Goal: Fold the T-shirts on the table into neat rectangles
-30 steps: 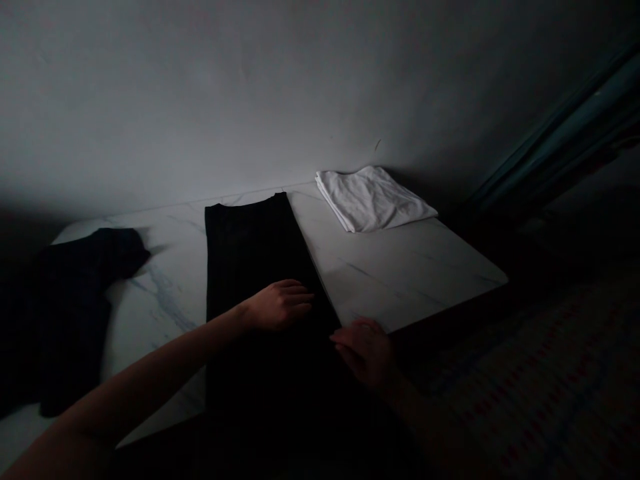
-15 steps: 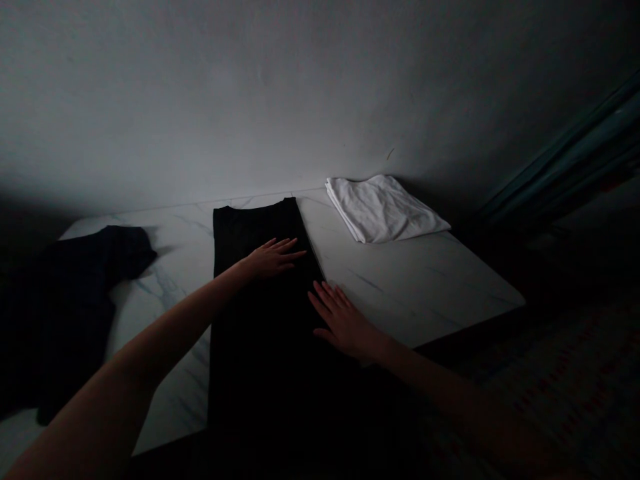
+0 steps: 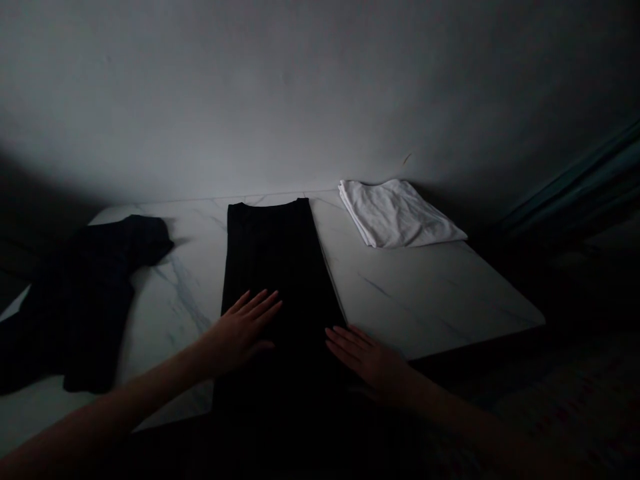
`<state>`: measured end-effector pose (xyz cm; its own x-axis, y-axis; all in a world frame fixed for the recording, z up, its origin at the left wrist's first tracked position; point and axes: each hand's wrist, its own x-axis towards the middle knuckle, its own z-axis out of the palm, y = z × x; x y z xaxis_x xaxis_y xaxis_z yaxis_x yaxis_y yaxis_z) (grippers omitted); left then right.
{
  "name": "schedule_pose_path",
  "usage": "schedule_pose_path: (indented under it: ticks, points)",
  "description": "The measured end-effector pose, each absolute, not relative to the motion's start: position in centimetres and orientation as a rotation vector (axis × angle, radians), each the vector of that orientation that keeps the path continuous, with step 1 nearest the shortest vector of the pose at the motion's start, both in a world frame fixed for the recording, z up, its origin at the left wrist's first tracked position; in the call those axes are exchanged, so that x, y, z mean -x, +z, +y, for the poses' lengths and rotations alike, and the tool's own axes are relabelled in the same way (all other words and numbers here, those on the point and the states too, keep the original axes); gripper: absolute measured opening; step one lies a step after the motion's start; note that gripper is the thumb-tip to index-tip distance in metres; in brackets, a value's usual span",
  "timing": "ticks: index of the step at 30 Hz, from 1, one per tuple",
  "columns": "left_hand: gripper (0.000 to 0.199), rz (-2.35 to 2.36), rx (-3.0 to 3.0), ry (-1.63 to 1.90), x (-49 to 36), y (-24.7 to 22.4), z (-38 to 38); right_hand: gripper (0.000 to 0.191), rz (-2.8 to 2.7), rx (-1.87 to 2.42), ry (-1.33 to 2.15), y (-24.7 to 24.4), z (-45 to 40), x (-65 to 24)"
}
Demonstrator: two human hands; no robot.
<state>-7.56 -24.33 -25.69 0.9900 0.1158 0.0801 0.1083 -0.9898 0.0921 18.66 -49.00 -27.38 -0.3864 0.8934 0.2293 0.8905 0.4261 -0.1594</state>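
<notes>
Blk garment (image 3: 270, 253) lies flat in a long narrow strip on the desk (image 3: 440, 287), abt mid-view, its far end near the wall (image 3: 225, 100). Far edge dips a bit btwn 2 raised corners; R side shows a thin pale line along part of its length. Near end runs twd the person & is lost in the dark, so can't tell where it stops.

Person's L hand (image 3: 237, 333) is on the garment's L half, palm down, fingers spread & pointing away, thumb out to the R. R hand (image 3: 367, 357) is at the garment's R edge, palm down, fingers straight & slightly apart, tips on the blk cloth; its thumb is too dark to make out. Hands are well apart, w/ blk cloth btwn them.

Desk top is wht w/ grey marble-type veins, rounded R corner. To the R, near the wall, a folded wht cloth (image 3: 397, 213), creased, layers showing on its L side. To the L, a dk garment (image 3: 95, 300), loosely spread, one short sleeve-like part pointing R.

Wall is plain grey w/ a small mark (image 3: 407, 159) above the wht cloth. Far R: teal drape-like fabric (image 3: 575, 180), v. dim.
</notes>
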Motion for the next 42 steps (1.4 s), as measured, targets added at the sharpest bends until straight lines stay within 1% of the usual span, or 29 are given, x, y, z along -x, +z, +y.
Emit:
schedule_pose_path:
  ticks: [2, 3, 5, 8, 10, 13, 19, 24, 28, 30, 33, 37, 40, 42]
  points:
    - [0.087, 0.243, -3.052, 0.132, 11.6, -26.1, -27.8, 0.062, -2.346, 1.544, -0.101, -28.0, -49.2, -18.6]
    - [0.086, 0.274, -3.069, 0.13, 13.2, -26.4, -29.2, 0.06, -2.322, 1.531, -0.152, -28.3, -49.2, -18.5]
    - [0.077, 0.334, -3.115, 0.178, 15.4, -27.2, -31.2, 0.054, -2.279, 1.503, -0.208, -28.8, -49.1, -18.1]
    - [0.067, 0.389, -3.133, 0.356, 17.1, -28.3, -32.1, 0.043, -2.225, 1.477, -0.207, -29.4, -49.1, -17.8]
    - [0.055, 0.38, -3.085, 0.456, 17.5, -28.7, -31.8, 0.039, -2.188, 1.464, -0.179, -29.6, -49.2, -17.9]
    - [0.041, 0.338, -2.988, 0.535, 17.6, -28.7, -31.3, 0.037, -2.133, 1.459, -0.11, -29.8, -49.3, -18.3]
    - [0.031, 0.305, -2.799, 0.53, 17.1, -27.9, -31.3, 0.027, -2.066, 1.444, 0.1, -29.7, -49.0, -18.5]
    - [0.022, 0.405, -2.626, 0.509, 17.0, -27.7, -31.3, 0.025, -2.036, 1.477, 0.244, -29.1, -49.2, -18.2]
    - [0.012, 0.356, -2.655, 0.511, 17.2, -27.2, -31.5, 0.021, -2.049, 1.41, 0.368, -28.4, -50.1, -18.4]
    - [0.013, 0.297, -2.717, 0.53, 17.3, -26.5, -31.8, 0.021, -2.046, 1.409, 0.467, -27.7, -50.6, -18.6]
    - [0.021, 0.224, -2.71, 0.542, 17.5, -24.4, -32.5, 0.024, -2.053, 1.435, 0.668, -26.1, -50.8, -19.2]
    - [0.026, 0.26, -2.539, 0.424, 17.4, -21.0, -32.0, 0.03, -2.039, 1.506, 0.923, -21.9, -49.1, -20.0]
    - [0.023, 0.423, -2.366, 0.367, 16.5, -18.8, -29.6, 0.035, -1.91, 1.623, 0.958, -18.4, -45.6, -20.9]
    - [0.018, 0.577, -2.299, 0.425, 15.0, -17.4, -26.9, 0.037, -1.8, 1.663, 0.898, -16.8, -42.3, -21.8]
